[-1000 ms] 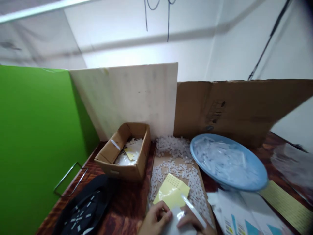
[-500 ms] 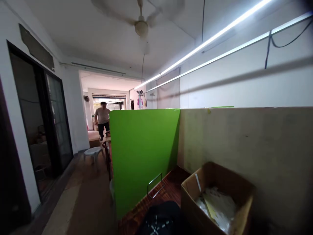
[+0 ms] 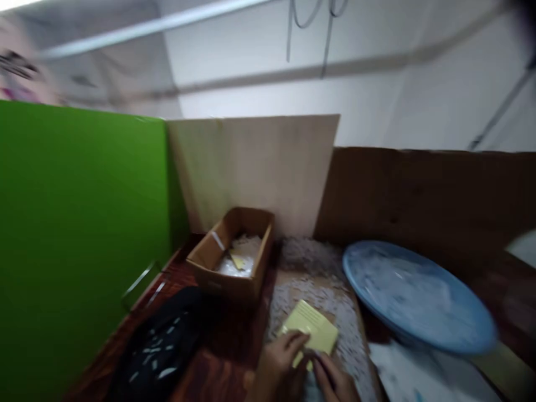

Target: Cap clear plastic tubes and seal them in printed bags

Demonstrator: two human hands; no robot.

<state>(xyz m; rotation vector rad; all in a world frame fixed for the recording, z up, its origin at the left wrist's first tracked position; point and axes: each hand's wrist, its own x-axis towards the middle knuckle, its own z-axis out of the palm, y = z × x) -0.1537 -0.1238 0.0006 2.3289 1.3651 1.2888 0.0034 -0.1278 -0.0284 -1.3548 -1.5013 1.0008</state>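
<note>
A yellow sheet or card with printed lines (image 3: 316,326) lies tilted over a pile of small pale pieces (image 3: 352,340) at the bottom centre. My left hand (image 3: 278,357) has its fingers curled at the card's lower left edge, gripping it. Beside it, my right hand (image 3: 333,379) is closed near the card's lower edge, with fingertips pressed together; what they pinch is too small and blurred to tell.
An open cardboard box (image 3: 226,282) holds clear plastic and a yellow piece. To the right is a blue basin (image 3: 419,296) with pale contents. A black bag-like item (image 3: 161,346) lies on the left near a metal wire frame (image 3: 142,285) and a green panel (image 3: 84,223).
The view has swung right and down. Both my hands, the yellow card, the pale pieces and the blue basin now show, while the doorway and a distant person have left the view.
</note>
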